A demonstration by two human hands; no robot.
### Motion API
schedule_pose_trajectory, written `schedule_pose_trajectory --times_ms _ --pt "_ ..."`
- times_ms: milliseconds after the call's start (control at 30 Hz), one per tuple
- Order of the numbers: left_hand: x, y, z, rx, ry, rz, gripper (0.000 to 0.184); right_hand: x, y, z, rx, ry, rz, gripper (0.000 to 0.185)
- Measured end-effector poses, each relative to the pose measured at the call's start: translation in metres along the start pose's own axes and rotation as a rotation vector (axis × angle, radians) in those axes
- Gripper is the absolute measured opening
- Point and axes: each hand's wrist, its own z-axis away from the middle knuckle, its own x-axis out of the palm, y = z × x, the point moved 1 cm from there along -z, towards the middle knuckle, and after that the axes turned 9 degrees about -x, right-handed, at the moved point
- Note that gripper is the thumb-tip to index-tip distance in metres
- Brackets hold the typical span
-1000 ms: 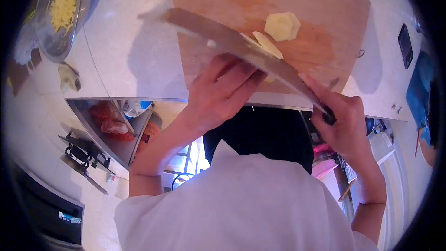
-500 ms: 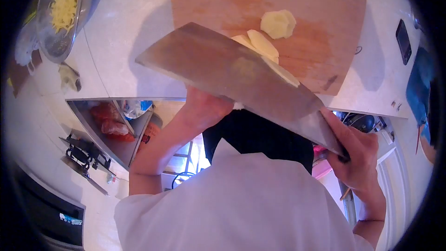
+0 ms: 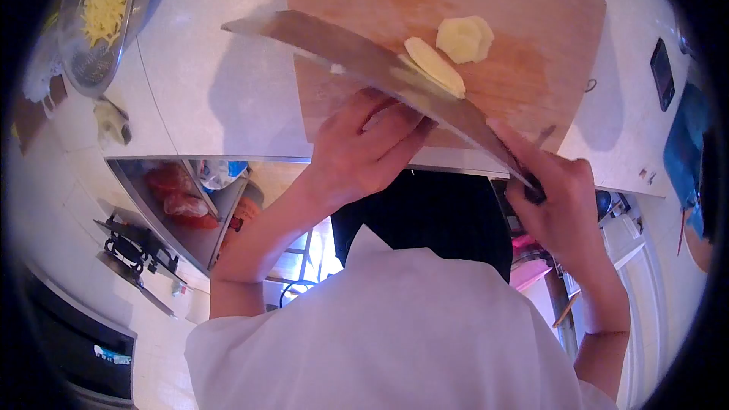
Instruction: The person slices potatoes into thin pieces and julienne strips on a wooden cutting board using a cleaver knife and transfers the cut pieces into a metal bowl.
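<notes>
My right hand (image 3: 560, 201) is wrapped round the handle of a wide-bladed cleaver (image 3: 345, 53), its index finger laid along the blade. The blade slants over the near part of a wooden cutting board (image 3: 524, 0). Just on my side of it, at the board's near edge, my left hand (image 3: 372, 144) has its fingers curled, with the fingertips close to the blade; what they press on is hidden. Pale yellow potato slices (image 3: 437, 68) lean together just beyond the cleaver. A few more round potato slices (image 3: 465, 39) lie stacked farther right on the board.
A glass bowl (image 3: 91, 76) of yellow potato shreds (image 3: 106, 0) stands at the far left. On the right of the white counter (image 3: 205, 53) lies a black phone (image 3: 661, 74), near a blue item (image 3: 686, 133). An open drawer (image 3: 171, 205) with bags sits below left.
My left hand has moved up and right from below the blade onto the board's near edge. The cleaver has turned more edge-on, and my right hand has shifted up and left with it.
</notes>
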Motion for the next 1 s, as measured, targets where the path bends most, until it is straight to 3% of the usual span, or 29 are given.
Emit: schedule_pose_trajectory --times_ms 233,367,500,633,800,1000 --pt "0.002 0.002 -0.003 -0.019 0.016 0.014 0.031 -0.004 0.017 -0.003 -0.021 -0.009 -0.003 0.059" --pt "-0.003 0.001 -0.002 -0.026 -0.002 0.03 0.03 -0.018 -0.007 0.012 -0.02 0.054 -0.005 0.051" --pt "0.012 -0.012 0.041 -0.367 -0.074 0.327 0.033 -0.027 -0.019 0.03 -0.008 -0.067 0.08 0.062" --pt "0.016 -0.012 0.048 -0.385 -0.113 0.348 0.034 -0.03 -0.02 0.037 0.003 -0.102 0.113 0.066" --pt "0.016 -0.008 0.042 -0.25 -0.06 0.109 0.031 -0.028 -0.02 0.04 0.007 -0.081 0.105 0.066" --pt "0.019 -0.01 0.041 -0.313 -0.043 0.259 0.028 -0.028 -0.019 0.037 0.002 -0.09 0.11 0.063"
